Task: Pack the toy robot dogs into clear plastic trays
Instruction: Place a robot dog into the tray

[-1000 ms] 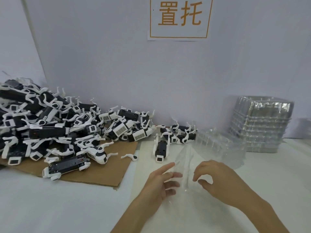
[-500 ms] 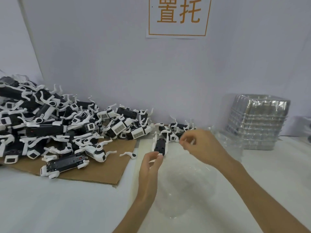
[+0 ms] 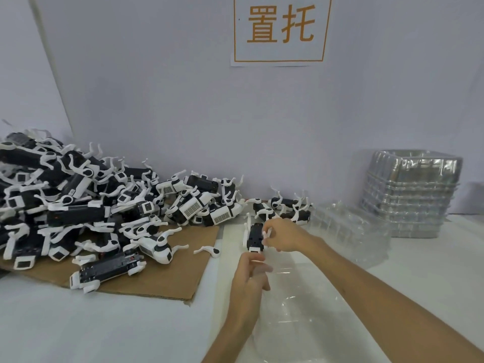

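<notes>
On the white table [image 3: 78, 323], just beyond the near centre, a single toy robot dog [image 3: 254, 235] lies lengthwise with its black body and white legs showing. The right hand [image 3: 286, 235] reaches to it from the right, and its curled fingers [image 3: 270, 228] grip the dog's right side. The left hand [image 3: 248, 281] is just in front of the dog, at the far-left edge of a clear plastic tray [image 3: 301, 318] that lies on the table before the person. Its fingers are bent towards that edge, but blur hides whether they pinch the plastic or only touch it.

To the left, a large pile of black-and-white robot dogs [image 3: 78, 205] spreads over a brown cardboard sheet [image 3: 162, 279] and up against the wall. Several dogs in the pile carry white barcode labels [image 3: 192, 208]; the bars show, but any digits are too small to read. One loose white leg piece [image 3: 208, 251] lies on the cardboard's right edge. A few more dogs [image 3: 285, 208] sit by the wall behind the gripped one.

At the far right stands a tall stack of clear trays [image 3: 411, 192], with a lower tray [image 3: 348, 229] lying just in front of it, near the right hand.

On the wall above hangs a white paper sign [image 3: 280, 30] with an orange border and two orange characters, 置托.
</notes>
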{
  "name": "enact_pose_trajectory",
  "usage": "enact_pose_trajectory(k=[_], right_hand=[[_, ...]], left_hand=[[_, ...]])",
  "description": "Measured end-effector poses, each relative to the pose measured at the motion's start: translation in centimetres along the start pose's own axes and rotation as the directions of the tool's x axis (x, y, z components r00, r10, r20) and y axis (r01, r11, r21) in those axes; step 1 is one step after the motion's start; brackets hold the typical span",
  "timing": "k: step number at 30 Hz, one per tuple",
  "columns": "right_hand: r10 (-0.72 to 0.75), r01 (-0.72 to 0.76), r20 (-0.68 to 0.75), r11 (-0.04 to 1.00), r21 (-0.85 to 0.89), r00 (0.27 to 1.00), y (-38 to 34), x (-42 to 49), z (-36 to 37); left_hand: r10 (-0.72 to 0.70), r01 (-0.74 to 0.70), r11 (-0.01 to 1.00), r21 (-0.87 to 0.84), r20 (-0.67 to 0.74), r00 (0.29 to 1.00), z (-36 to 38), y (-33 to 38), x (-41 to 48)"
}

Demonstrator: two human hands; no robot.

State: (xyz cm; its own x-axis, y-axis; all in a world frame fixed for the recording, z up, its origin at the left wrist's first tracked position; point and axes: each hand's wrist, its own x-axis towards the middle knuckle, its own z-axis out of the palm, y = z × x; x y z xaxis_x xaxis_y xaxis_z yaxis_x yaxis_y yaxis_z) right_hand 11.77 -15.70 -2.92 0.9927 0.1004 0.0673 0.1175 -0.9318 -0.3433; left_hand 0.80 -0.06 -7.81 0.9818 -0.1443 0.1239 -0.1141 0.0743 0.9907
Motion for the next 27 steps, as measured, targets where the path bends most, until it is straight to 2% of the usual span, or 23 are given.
enact_pose_trajectory(k=[3, 5, 7, 10, 14, 16, 18, 20, 23, 27], right_hand=[[-0.055, 0.056, -0.091, 0.998, 0.015, 0.994, 0.2, -0.9, -0.4], [-0.032, 0.045, -0.164, 0.996, 0.076, 0.986, 0.3, -1.4, -0.9], [0.029, 0.014, -0.227, 0.982, 0.187, 0.973, 0.2, -1.8, -2.1], [0.12, 0.042, -0.293, 0.87, 0.491, 0.949, -0.8, -3.0, -4.7], [0.111, 0.147, -0.328, 0.729, 0.668, 0.938, -3.5, -5.6, -8.2], [0.058, 0.152, -0.286, 0.737, 0.659, 0.956, -5.3, -6.8, -9.0], [0.004, 0.142, -0.255, 0.82, 0.554, 0.967, -7.2, -7.7, -8.9], [-0.064, 0.153, -0.213, 0.887, 0.435, 0.975, -8.9, -8.4, -8.3], [-0.159, 0.191, -0.119, 0.918, 0.347, 0.98, -10.5, -8.9, -7.4], [-0.201, 0.292, -0.254, 0.87, 0.398, 0.946, -10.2, -9.5, -6.9]], left_hand=[[-0.018, 0.019, 1.0, -0.025, 0.043, 0.999, -0.1, 0.1, 0.0], [-0.005, 0.006, 1.0, -0.029, 0.045, 0.999, -0.2, 0.1, 0.0], [0.031, -0.032, 0.999, -0.038, -0.015, 0.999, -0.4, 0.3, 0.0], [0.076, -0.083, 0.994, -0.066, -0.102, 0.992, -0.9, 1.0, 0.2], [0.122, -0.123, 0.988, -0.095, -0.011, 0.992, -1.5, 1.4, 0.7], [0.131, -0.123, 0.984, -0.128, 0.056, 0.99, -1.5, 1.5, 0.8], [0.139, -0.124, 0.983, -0.136, 0.107, 0.984, -1.6, 1.7, 0.7], [0.129, -0.108, 0.98, -0.166, 0.118, 0.985, -1.6, 1.8, 0.7], [0.089, -0.056, 0.956, -0.288, 0.101, 0.991, -1.7, 1.6, 0.7], [0.051, -0.038, 0.917, -0.398, 0.021, 0.999, -2.0, 1.9, 1.0]])
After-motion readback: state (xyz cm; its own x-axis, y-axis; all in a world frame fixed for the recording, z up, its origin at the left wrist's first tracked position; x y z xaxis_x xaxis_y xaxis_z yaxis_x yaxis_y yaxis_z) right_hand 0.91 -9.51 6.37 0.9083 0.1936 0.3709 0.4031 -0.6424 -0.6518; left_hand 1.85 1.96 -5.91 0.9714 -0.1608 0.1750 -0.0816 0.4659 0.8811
